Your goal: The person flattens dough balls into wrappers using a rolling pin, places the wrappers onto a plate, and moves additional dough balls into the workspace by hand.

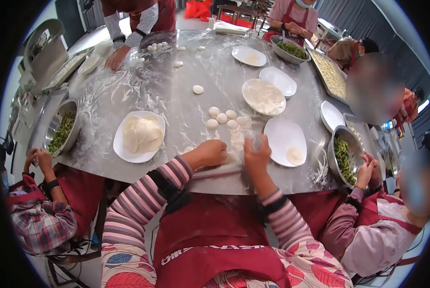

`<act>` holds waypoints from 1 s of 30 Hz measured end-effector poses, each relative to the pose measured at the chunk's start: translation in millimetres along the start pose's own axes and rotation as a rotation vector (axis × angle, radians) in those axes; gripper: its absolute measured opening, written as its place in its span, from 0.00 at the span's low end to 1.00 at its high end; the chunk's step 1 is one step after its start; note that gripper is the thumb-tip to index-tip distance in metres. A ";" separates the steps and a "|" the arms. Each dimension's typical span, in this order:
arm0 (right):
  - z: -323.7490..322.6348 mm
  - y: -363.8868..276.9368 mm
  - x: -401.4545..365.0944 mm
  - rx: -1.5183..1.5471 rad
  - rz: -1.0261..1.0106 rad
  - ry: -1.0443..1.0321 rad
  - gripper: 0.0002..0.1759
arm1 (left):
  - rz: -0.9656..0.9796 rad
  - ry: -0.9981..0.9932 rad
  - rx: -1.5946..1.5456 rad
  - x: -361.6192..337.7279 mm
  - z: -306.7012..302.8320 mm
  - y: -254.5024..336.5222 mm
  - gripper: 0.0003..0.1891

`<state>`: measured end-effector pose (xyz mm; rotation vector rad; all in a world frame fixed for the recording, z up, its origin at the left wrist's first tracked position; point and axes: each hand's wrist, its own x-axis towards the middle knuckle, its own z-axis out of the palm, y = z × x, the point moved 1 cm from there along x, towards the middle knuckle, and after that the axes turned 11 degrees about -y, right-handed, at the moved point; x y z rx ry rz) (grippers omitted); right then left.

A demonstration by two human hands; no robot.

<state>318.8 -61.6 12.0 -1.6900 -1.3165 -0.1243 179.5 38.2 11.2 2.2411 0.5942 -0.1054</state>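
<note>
My left hand is closed at the table's near edge, its fingertips by a pale, flat bit of dough; its grip is partly hidden. To its right, my right hand has its fingers apart, blurred by motion, holding nothing I can make out. A long, pale, blurred shape like a rolling pin lies between the hands and the table edge. Just beyond them sit several small dough balls. A white plate right of my right hand bears one round wrapper. Left of my left hand, stacked wrappers lie on another plate.
The floury metal table also bears a dish of flour and bowls of green filling. A filled tray stands at the right. Co-workers' hands are close on both sides; another hand rests across the table.
</note>
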 end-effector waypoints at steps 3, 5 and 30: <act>-22.6 -5.1 -34.1 -0.034 -0.087 0.001 0.14 | 0.043 -0.025 -0.005 -6.5 -3.5 -9.4 0.09; -26.5 -11.2 -40.0 0.142 0.060 -0.003 0.14 | 0.071 -0.086 -0.021 -15.9 1.6 -12.7 0.09; -26.7 9.6 -57.0 0.312 0.169 -0.026 0.11 | -0.442 0.466 0.361 -126.7 -136.9 -95.1 0.18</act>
